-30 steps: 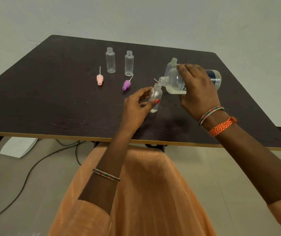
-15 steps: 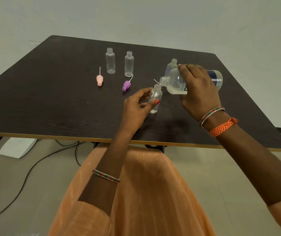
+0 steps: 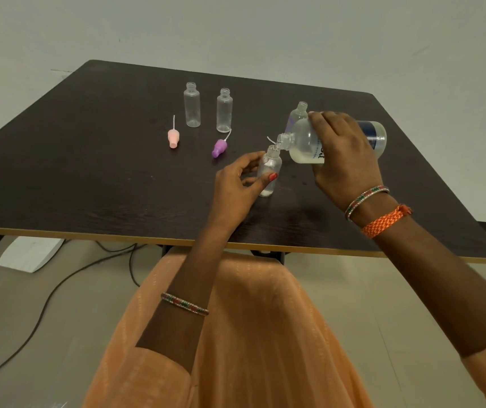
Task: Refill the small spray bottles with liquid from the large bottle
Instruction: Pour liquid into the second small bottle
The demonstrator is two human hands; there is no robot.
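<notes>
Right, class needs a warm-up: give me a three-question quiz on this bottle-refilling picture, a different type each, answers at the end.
1. True or false: the large bottle is standing upright on the table.
2. Multiple choice: what does the left hand hold? A) the purple spray cap B) a small bottle under the large bottle's mouth C) nothing
3. Fill in: two uncapped small bottles stand at the back, and near them lie a pink spray cap and a ______ one.

Key
1. False: the right hand holds it tipped, mouth down towards the small bottle.
2. B
3. Purple: the purple spray cap lies beside the back bottles.
</notes>
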